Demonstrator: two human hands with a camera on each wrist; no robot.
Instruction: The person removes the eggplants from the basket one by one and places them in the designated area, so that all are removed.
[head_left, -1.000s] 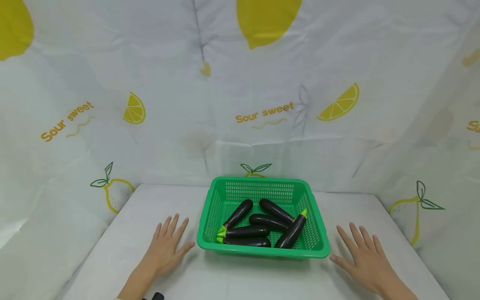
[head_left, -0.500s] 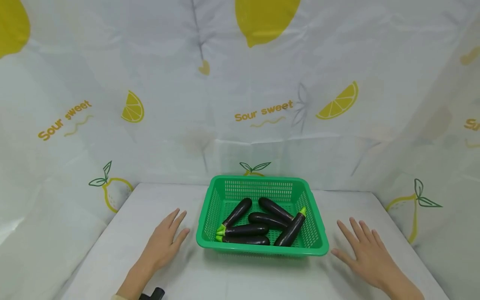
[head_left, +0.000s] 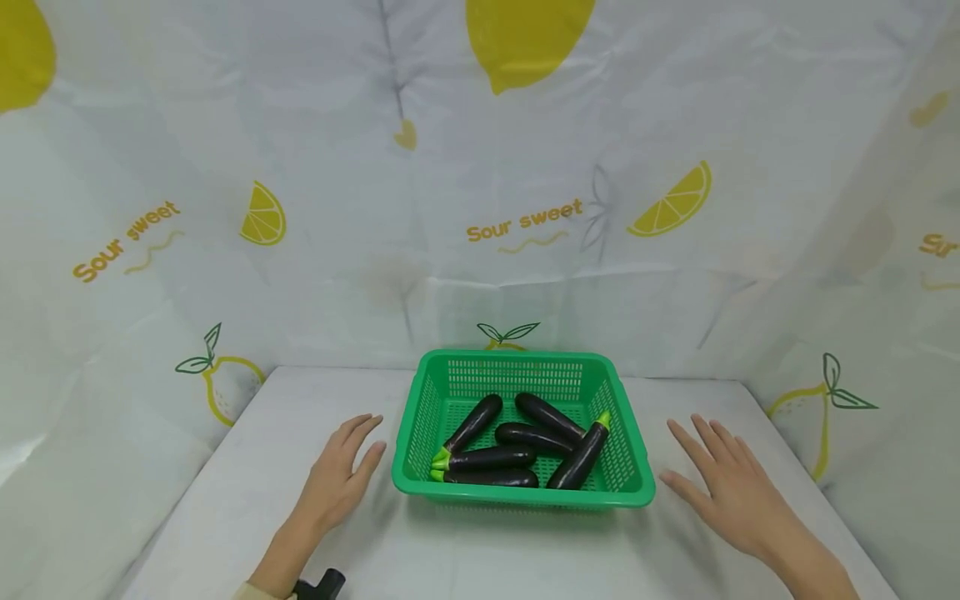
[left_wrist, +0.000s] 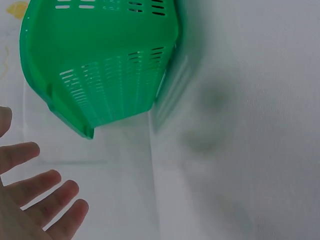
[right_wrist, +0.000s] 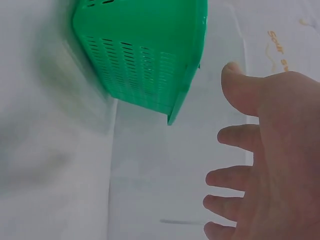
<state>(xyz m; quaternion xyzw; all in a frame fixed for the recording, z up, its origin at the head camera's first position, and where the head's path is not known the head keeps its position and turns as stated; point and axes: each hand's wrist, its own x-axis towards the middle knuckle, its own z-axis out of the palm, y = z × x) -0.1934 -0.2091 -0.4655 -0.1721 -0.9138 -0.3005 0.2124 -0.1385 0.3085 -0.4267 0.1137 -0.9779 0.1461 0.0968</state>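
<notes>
A green plastic basket [head_left: 525,497] with slotted walls stands on the white table, holding several dark purple eggplants [head_left: 491,458] with green stem ends. My left hand [head_left: 333,483] hovers just left of the basket, fingers extended and thumb apart, touching nothing. To the basket's right my right hand [head_left: 731,492] is raised with spread fingers, also apart from the rim. In the left wrist view the left fingers [left_wrist: 52,200] point toward the basket's side wall [left_wrist: 110,90]. The right wrist view shows the right hand [right_wrist: 270,155] beside the opposite wall, a gap between them.
The white tabletop [head_left: 465,558] reaches back to a hanging white cloth [head_left: 337,275] printed with lemons and lettering, which also closes off both sides. A black strap-like piece [head_left: 321,585] sits at my left wrist.
Both hands have lifted from lying flatter near the table. The left hand has turned onto its side, and the right has shifted slightly upward in view. The basket and eggplants stay put.
</notes>
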